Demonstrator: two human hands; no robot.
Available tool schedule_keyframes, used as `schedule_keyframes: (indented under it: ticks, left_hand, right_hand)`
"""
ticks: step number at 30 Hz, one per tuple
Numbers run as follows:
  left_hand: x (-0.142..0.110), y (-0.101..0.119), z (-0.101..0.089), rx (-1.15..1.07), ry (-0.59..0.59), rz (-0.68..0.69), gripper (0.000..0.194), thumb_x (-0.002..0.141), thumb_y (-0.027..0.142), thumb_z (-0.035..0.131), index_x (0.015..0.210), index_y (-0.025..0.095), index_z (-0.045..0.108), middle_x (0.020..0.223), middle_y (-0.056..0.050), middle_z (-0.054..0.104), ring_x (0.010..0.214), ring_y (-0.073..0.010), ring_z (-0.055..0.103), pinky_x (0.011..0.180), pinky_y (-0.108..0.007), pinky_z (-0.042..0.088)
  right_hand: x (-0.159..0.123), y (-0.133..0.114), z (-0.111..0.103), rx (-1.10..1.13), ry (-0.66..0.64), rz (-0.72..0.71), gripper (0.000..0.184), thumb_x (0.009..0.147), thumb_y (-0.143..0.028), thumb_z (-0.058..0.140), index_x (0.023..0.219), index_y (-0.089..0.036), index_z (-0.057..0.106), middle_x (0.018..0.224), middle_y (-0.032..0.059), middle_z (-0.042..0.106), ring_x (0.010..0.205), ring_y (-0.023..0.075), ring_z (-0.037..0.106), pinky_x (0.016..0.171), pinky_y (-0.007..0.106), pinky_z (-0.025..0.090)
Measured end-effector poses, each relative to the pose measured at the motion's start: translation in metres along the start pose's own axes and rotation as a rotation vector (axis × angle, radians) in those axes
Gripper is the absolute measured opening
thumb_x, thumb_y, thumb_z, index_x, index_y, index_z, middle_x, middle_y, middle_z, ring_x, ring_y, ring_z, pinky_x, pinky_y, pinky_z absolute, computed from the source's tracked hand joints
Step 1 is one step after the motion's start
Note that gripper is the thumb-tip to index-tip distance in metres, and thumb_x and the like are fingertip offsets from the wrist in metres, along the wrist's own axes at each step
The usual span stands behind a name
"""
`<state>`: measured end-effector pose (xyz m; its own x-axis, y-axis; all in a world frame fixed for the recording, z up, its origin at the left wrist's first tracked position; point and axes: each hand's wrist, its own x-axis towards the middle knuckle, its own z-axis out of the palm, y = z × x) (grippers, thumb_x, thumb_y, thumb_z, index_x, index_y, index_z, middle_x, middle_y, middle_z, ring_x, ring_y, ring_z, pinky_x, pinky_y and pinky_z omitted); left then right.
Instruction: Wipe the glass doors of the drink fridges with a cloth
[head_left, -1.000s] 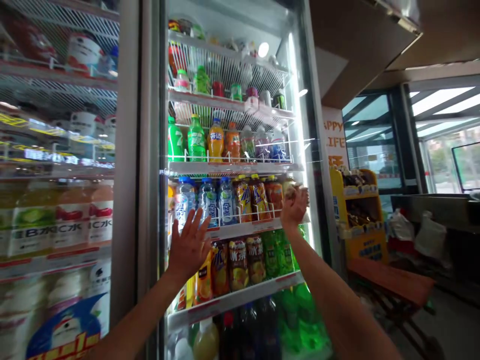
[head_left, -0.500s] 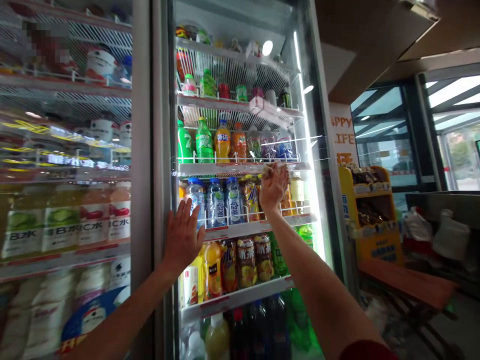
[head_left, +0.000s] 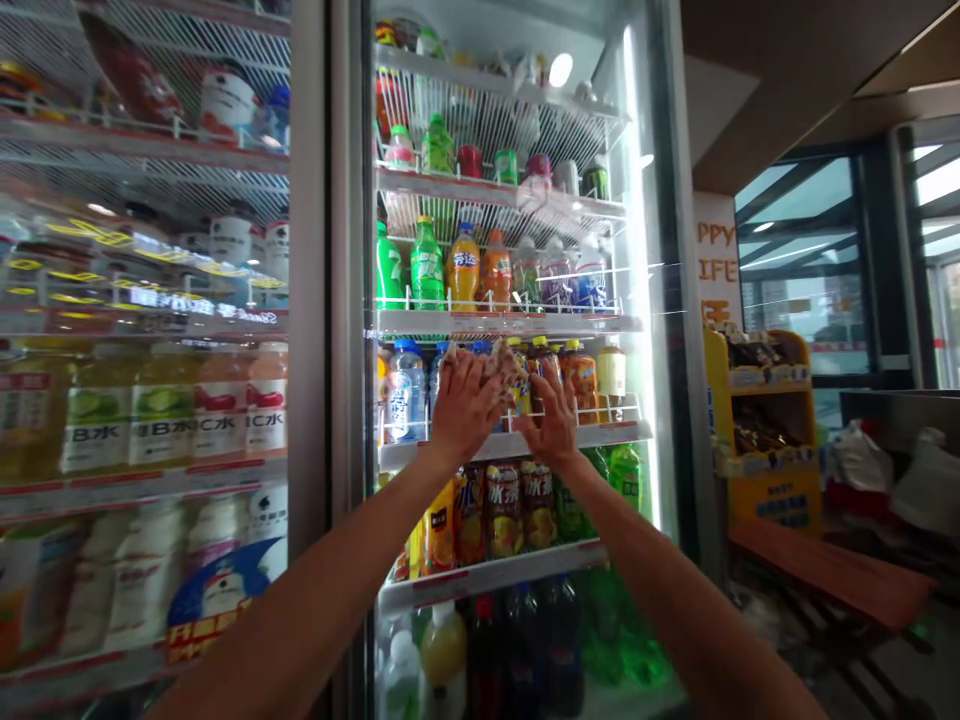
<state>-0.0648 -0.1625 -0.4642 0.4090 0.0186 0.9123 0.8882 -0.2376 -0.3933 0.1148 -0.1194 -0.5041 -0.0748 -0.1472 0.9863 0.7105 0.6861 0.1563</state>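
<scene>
Before me is the glass door [head_left: 517,120] of an upright drinks fridge. A crumpled, pale patterned cloth [head_left: 511,368] is under the fingers of my left hand [head_left: 466,412], at the height of the middle shelves. The hand is closed on the cloth and appears to press it to the glass. Just to the right, my right hand [head_left: 553,418] is raised with its fingers apart and holds nothing. Behind both hands, bottles stand on the shelf, among them a blue-capped bottle [head_left: 407,392] and an orange bottle [head_left: 581,378], partly covered by the fingers.
A metal door frame [head_left: 311,280] divides this door from a second fridge section with juice bottles [head_left: 159,400] on the left. To the right stand a yellow display rack [head_left: 776,490] and a low wooden bench [head_left: 832,570]. White plastic bags [head_left: 862,455] lie farther right.
The cloth has passed from my right hand to my left. My left hand has moved right and up from the door's left edge; my right hand has dropped lower and opened.
</scene>
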Motion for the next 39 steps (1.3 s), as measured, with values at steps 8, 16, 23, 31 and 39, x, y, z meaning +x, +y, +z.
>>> schedule_keyframes:
  ticks: [8,16,23,31,39]
  left_hand:
    - [0.054,-0.047,-0.012,0.033,0.122,-0.060,0.042,0.082,0.009,0.034,0.123,0.007,0.042,0.145,-0.008,0.028,0.138,-0.0207,0.009,0.112,-0.051,0.014]
    - [0.042,-0.015,0.001,-0.084,-0.065,0.242,0.039,0.088,0.025,0.038,0.125,0.015,0.046,0.136,-0.003,0.044,0.133,-0.0157,0.026,0.114,-0.040,0.020]
    - [0.021,0.008,0.017,-0.057,-0.008,0.219,0.043,0.086,0.015,0.037,0.127,0.025,0.044,0.140,0.003,0.039,0.138,-0.0122,0.012,0.116,-0.041,0.010]
    - [0.025,-0.024,-0.004,-0.028,0.085,0.042,0.038,0.088,0.014,0.032,0.124,0.010,0.046,0.143,-0.010,0.033,0.137,-0.0234,0.015,0.113,-0.051,0.015]
    - [-0.082,-0.006,-0.012,-0.226,-0.346,0.741,0.049,0.085,0.013,0.038,0.132,0.026,0.038,0.138,0.001,0.041,0.135,-0.0130,0.022,0.113,-0.034,0.024]
  right_hand:
    - [-0.026,0.027,0.003,-0.199,0.074,0.104,0.050,0.083,-0.021,0.041,0.133,-0.024,0.036,0.144,0.0074,0.033,0.136,0.0270,0.023,0.106,0.056,0.027]
    - [-0.031,0.031,-0.004,-0.128,0.062,0.088,0.042,0.084,-0.017,0.037,0.126,-0.021,0.044,0.140,0.0066,0.040,0.135,0.0216,0.026,0.108,0.051,0.028]
    - [-0.036,0.034,-0.001,-0.126,0.087,0.086,0.041,0.084,-0.017,0.038,0.125,-0.020,0.044,0.141,0.0075,0.039,0.136,0.0221,0.026,0.108,0.052,0.029]
    - [-0.038,0.033,-0.006,-0.083,0.035,0.119,0.041,0.085,-0.016,0.034,0.124,-0.020,0.046,0.140,0.0071,0.040,0.136,0.0205,0.024,0.109,0.050,0.026]
    - [-0.041,0.031,-0.007,-0.121,0.024,0.111,0.041,0.086,-0.017,0.034,0.125,-0.022,0.044,0.139,0.0059,0.041,0.136,0.0213,0.024,0.109,0.050,0.027]
